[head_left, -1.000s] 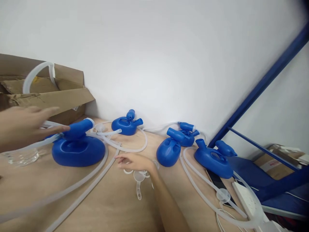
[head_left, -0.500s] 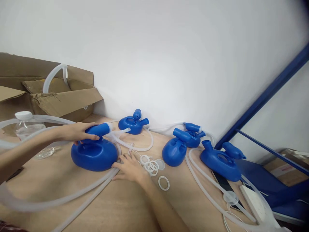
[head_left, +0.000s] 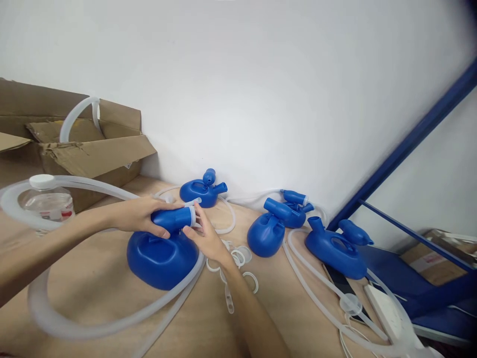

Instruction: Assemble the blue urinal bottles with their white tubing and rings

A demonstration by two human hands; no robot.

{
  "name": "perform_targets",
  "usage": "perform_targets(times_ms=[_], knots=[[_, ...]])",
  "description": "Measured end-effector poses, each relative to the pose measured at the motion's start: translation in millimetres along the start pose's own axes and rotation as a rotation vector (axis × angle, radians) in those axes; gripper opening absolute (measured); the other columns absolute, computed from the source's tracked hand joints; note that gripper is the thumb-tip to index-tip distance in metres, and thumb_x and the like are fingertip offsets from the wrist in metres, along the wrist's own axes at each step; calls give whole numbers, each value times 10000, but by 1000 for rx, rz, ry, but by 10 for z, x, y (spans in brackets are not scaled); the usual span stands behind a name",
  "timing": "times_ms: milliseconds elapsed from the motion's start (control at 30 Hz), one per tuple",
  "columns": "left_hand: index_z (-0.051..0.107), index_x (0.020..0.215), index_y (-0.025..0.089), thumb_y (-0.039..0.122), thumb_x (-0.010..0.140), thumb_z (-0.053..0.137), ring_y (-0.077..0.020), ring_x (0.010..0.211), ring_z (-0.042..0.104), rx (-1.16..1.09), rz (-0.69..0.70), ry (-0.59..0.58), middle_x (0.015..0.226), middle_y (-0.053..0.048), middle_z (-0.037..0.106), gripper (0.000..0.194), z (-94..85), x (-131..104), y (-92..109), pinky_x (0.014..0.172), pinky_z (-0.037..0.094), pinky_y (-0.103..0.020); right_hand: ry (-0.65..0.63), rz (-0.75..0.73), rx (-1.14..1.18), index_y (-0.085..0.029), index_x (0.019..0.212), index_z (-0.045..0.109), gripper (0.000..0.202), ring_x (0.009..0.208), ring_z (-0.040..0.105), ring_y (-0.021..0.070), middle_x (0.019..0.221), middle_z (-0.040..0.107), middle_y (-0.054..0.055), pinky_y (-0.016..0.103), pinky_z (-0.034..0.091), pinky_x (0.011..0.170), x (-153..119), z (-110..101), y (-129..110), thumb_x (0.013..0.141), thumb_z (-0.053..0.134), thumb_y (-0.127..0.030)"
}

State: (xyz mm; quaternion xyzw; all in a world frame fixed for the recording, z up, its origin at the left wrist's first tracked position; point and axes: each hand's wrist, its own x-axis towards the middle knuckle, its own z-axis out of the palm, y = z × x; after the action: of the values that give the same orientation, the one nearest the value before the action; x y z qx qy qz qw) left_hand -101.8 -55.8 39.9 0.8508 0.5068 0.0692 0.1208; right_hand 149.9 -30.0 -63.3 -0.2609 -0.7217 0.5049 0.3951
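My left hand (head_left: pixel 143 216) is wrapped over the blue cylindrical spout on top of a blue plastic urinal bottle (head_left: pixel 160 261), which stands on the tabletop. At the spout's right end sits a whitish ring (head_left: pixel 193 217). My right hand (head_left: pixel 208 241) grips that ring, with its fingers and thumb curled around the end. A clear hose (head_left: pixel 156 303) curves around the front of the bottle. Several loose white rings (head_left: pixel 238 256) lie just right of my right wrist, and a small clear strip with holes (head_left: pixel 228 299) lies beside the forearm.
More blue bottles stand toward the wall, one at the back (head_left: pixel 199 194), another at centre right (head_left: pixel 265 237) and one farther right (head_left: pixel 335 253). A water bottle (head_left: pixel 48 201) and an open cardboard box (head_left: pixel 100 156) are at left. A blue metal frame (head_left: pixel 402 144) rises at right.
My left hand has brought the bottle slightly right and nearer. My right hand has left the loose rings on the table and is now at the spout's ringed end. The clear strip is now on the table.
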Motion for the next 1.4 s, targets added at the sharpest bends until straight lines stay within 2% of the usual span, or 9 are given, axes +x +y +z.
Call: perform_targets(times_ms=[133, 267, 400, 633, 800, 933, 1133, 1267, 1400], knots=[[460, 1635, 310, 594, 866, 657, -357, 1244, 678, 45, -23, -30, 1393, -113, 715, 843, 3, -49, 125, 995, 522, -361, 147, -50, -140, -271, 1407, 565, 492, 1209, 672, 225, 1417, 636, 92, 337, 586, 953, 178, 95, -73, 995, 644, -529], [382, 1675, 278, 583, 872, 644, -381, 1067, 742, 140, -103, 21, 1335, -155, 736, 898, 73, -124, 249, 892, 548, -395, 234, -87, -413, -245, 1178, 643, 295, 1061, 714, 233, 1104, 742, 55, 354, 523, 966, 312, 111, -171, 1093, 467, -466], [356, 1685, 269, 545, 888, 626, -360, 974, 753, 146, -67, 41, 1267, -146, 760, 886, 84, -133, 312, 847, 543, -381, 240, -48, -549, -226, 1039, 684, 354, 1063, 713, 278, 1048, 761, 105, 389, 482, 989, 393, 160, -229, 1115, 362, -352], [399, 1668, 309, 582, 899, 631, -376, 1002, 758, 126, -70, 65, 1268, -133, 767, 849, 178, -143, 187, 850, 548, -386, 374, 71, -299, -223, 958, 709, 410, 1127, 698, 264, 1095, 765, 106, 390, 504, 1035, 440, 32, 41, 1076, 337, -352], [370, 1680, 302, 644, 915, 606, -398, 1142, 735, 54, -99, 166, 1371, -142, 736, 870, 295, -160, 95, 908, 560, -393, 376, 169, -86, -234, 1067, 675, 467, 946, 748, 250, 1025, 746, 90, 354, 594, 758, 325, -175, 192, 1034, 372, -588], [373, 1673, 309, 622, 927, 611, -369, 1137, 742, 26, -68, 160, 1334, -119, 757, 843, 293, -108, 109, 945, 553, -383, 275, 224, 97, -256, 1277, 581, 528, 693, 745, 192, 997, 732, 42, 266, 496, 503, 158, -335, 133, 918, 562, -643], [381, 1673, 310, 638, 926, 619, -382, 1039, 769, -10, -62, 195, 1324, -122, 762, 850, 329, -111, 158, 865, 568, -386, 255, 331, 233, -213, 1089, 644, 503, 770, 780, 235, 849, 715, 12, 212, 400, 474, -52, -385, 164, 644, 824, -360], [372, 1678, 305, 660, 904, 619, -406, 1140, 736, -19, -73, 172, 1385, -128, 733, 886, 331, -111, 139, 900, 560, -401, 373, 310, 189, -213, 1112, 634, 493, 807, 790, 237, 914, 718, 33, 215, 425, 492, 28, -367, 313, 666, 771, -373], [387, 1671, 291, 663, 896, 609, -391, 1147, 729, -34, -83, 167, 1385, -118, 736, 887, 306, -116, 82, 930, 549, -392, 550, 276, 66, -228, 1186, 584, 465, 849, 776, 213, 998, 707, 53, 239, 509, 558, 53, -593, 430, 770, 653, -424]])
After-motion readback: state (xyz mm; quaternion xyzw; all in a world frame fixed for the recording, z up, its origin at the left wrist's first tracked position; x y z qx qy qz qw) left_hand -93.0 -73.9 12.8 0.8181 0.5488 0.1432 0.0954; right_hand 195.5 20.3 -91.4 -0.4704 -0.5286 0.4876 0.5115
